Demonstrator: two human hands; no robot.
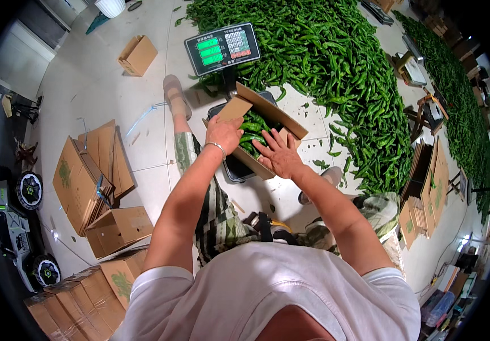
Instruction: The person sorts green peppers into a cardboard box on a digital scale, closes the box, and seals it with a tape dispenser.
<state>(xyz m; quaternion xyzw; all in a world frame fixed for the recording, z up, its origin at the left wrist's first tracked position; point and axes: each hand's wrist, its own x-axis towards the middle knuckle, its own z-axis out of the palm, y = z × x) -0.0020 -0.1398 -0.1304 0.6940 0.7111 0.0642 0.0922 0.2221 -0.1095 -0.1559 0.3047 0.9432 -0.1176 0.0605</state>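
Note:
An opened cardboard box (251, 162) with green chili peppers (251, 128) inside stands tilted to the view on the black platform of a digital scale (238, 172). The scale's display panel (223, 49), lit green, rises behind it. My left hand (224, 134), with a bracelet at the wrist, lies at the box's left end, by a raised end flap (235, 108). Fingers spread, my right hand (280, 155) rests over the near right side of the box, its fingertips at the peppers. Whether the left fingers grip the flap or a pepper is hard to tell.
A large heap of green peppers (326, 55) covers the floor beyond and right. Flattened cardboard boxes (83, 179) stand at the left, more (428, 192) at the right. A small open box (137, 55) stands upper left. Taped boxes (83, 302) line the lower left, near a toy vehicle (21, 230).

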